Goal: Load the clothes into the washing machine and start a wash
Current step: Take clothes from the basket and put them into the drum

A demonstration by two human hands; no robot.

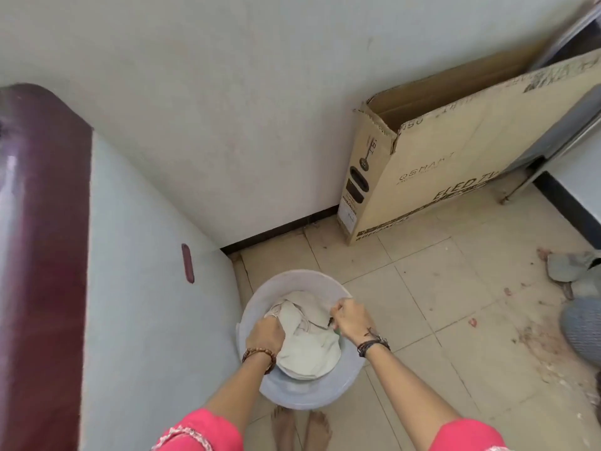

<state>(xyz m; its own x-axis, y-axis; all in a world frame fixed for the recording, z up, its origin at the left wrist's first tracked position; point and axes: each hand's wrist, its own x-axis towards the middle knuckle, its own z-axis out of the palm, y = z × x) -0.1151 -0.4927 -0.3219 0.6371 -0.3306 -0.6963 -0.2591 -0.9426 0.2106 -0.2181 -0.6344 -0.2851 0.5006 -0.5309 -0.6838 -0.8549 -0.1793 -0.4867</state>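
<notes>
Both hands are reaching into the pale tub (346, 369) on the floor. The left hand (265, 333) and right hand (349, 320) are gripping the whitish clothes (309, 346), fingers curled into the cloth. Loose folds are hanging below the fingers; lifted unevenly, they could probably snag the tub's rim or drag on the dirty tiles. The washing machine (136, 288) is standing just left of the fingers, with open floor to their right.

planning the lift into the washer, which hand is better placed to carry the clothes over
Left, probably. The left hand already grips the clothes in the tub and is nearer the washer on the left. The right hand pinches only an edge.
</notes>
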